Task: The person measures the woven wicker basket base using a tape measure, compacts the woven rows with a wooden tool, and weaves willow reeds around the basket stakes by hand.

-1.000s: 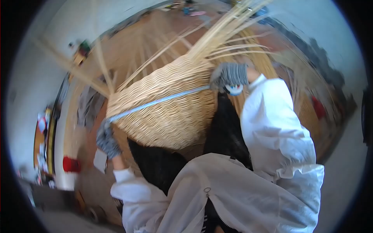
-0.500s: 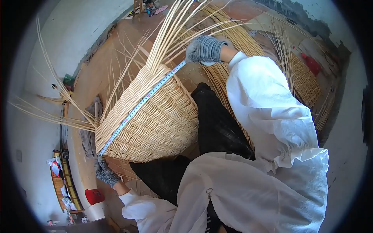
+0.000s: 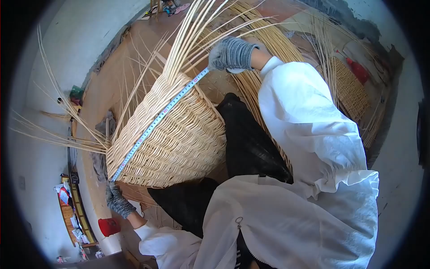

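A woven wicker basket (image 3: 179,134) with long loose rods at two corners rests tilted against black-clad legs. A blue-white measuring tape (image 3: 159,117) runs taut and slanting across its side. My left hand (image 3: 119,200), in a grey knitted glove, is closed on the tape's lower-left end at the basket's corner. Just past the upper-right corner, my right hand (image 3: 233,54), gloved the same way, is closed round the tape's other end; a bit of a white round case shows under it.
Bundled rods (image 3: 273,42) lie on the floor behind my right hand. Another woven piece (image 3: 351,96) and a red object (image 3: 357,69) are at the right. A red container (image 3: 109,227) and a shelf (image 3: 74,215) stand at lower left.
The view has turned, and the basket now appears more steeply slanted than a second ago. Over the last half second, both hands and the basket shifted slightly left; the tape stays stretched between them.
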Tool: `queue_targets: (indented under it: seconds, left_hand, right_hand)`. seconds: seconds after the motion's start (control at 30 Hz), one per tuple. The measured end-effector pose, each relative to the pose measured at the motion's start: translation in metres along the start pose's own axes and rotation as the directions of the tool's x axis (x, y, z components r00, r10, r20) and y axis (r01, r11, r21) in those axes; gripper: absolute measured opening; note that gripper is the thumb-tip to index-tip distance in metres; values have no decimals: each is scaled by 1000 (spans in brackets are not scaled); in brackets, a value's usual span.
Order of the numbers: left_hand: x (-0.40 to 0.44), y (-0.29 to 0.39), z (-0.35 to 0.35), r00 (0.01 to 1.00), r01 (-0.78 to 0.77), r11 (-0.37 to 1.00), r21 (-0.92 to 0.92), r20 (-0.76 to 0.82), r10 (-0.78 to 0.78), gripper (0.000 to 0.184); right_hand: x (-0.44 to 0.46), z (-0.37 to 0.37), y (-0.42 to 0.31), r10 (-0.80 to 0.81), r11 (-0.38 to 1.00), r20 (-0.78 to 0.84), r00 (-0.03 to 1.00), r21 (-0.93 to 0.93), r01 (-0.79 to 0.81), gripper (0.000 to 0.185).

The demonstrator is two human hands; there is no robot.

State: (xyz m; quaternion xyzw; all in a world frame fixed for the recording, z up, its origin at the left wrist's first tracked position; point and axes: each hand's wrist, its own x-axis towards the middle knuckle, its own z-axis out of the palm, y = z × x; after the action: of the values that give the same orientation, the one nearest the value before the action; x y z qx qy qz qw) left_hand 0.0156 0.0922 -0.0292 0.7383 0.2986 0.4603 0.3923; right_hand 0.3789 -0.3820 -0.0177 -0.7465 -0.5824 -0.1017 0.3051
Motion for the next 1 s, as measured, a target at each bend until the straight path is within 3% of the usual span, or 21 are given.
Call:
queue_targets:
  seconds: [0.03, 0.07, 0.1, 0.13, 0.2, 0.27, 0.3, 0.37, 0.43, 0.5, 0.57, 0.6, 0.63, 0.67, 0.73, 0.77, 0.8, 0.83, 0.87, 0.9, 1.0]
  left_hand:
    - [-1, 1, -4, 997, -80, 992, 95, 6, 80, 26]
    - [-5, 9, -2, 987, -161, 969, 189, 32, 157, 27]
    - [-12, 19, -3, 987, -159, 969, 187, 62, 149, 27]
    - [-28, 44, -1, 970, -242, 937, 252, 45, 239, 28]
    - [-39, 54, 4, 950, -311, 896, 318, 107, 292, 29]
    - [-43, 44, 9, 807, -590, 744, 315, 255, 532, 31]
    - [-78, 113, 49, 682, -724, 574, 382, 272, 680, 37]
    - [-66, 141, 75, 766, -642, 681, 352, 278, 579, 41]
    - [-58, 141, 91, 744, -668, 645, 372, 299, 598, 42]
    - [-53, 135, 101, 730, -683, 620, 386, 335, 596, 42]
    - [-50, 128, 109, 728, -685, 603, 409, 362, 582, 42]
    - [-51, 126, 113, 723, -690, 588, 421, 383, 575, 42]
    - [-47, 120, 112, 723, -690, 580, 432, 403, 560, 43]
    - [-45, 119, 110, 728, -685, 577, 445, 409, 550, 43]
    - [-41, 113, 110, 740, -673, 562, 481, 444, 505, 43]
    - [-38, 110, 108, 748, -664, 562, 494, 456, 482, 43]
    - [-36, 107, 105, 756, -654, 558, 511, 470, 456, 43]
    - [-32, 104, 102, 765, -643, 551, 531, 482, 427, 44]
    - [-30, 100, 98, 774, -631, 545, 552, 494, 396, 44]
    - [-27, 98, 95, 785, -615, 550, 565, 501, 365, 44]
    - [-14, 89, 77, 818, -565, 542, 622, 510, 268, 45]
  right_hand:
    - [3, 2, -4, 8, 1000, 3, 1000, -1, -8, 35]
    - [9, 8, -16, 270, 941, 171, 948, 161, -297, 38]
    - [3, 12, -26, 478, 770, 366, 798, 263, -582, 41]
    - [-16, 12, -42, 513, 742, 373, 773, 262, -618, 41]
    - [-61, 20, -74, 104, 993, 221, 970, -71, -90, 42]
    - [-126, 29, -71, 240, 961, 232, 943, 78, -264, 41]
    - [-162, 30, -67, 326, 909, 215, 921, 195, -368, 40]
    - [-240, 38, -50, 611, 711, 304, 731, 195, -676, 36]
    - [-352, 91, -32, 879, 298, 270, 392, 331, -895, 31]
    - [-424, 130, -53, 930, -255, 366, -21, 604, -755, 24]
    - [-455, 161, -77, 839, -530, 500, -215, 663, -529, 19]
    - [-469, 180, -76, 829, -547, 509, -230, 656, -520, 19]
    - [-481, 202, -76, 901, -249, 434, -21, 477, -843, 17]
    - [-484, 217, -78, 876, 130, 430, 218, 225, -966, 16]
    - [-486, 241, -56, 819, 479, 440, 368, -170, -861, 14]
    - [-529, 301, -32, 914, 86, 343, 219, 363, -928, 15]
    - [-569, 358, -8, 971, -166, 232, 60, 832, -530, 18]
    - [-547, 332, -4, 969, -198, 245, -35, 678, -708, 18]
    - [-518, 300, -14, 960, -139, 269, -73, 235, -962, 18]
    - [-510, 297, -25, 955, -103, 286, -77, 77, -992, 19]
    - [-513, 308, -80, 930, -110, 351, -114, -30, -993, 20]
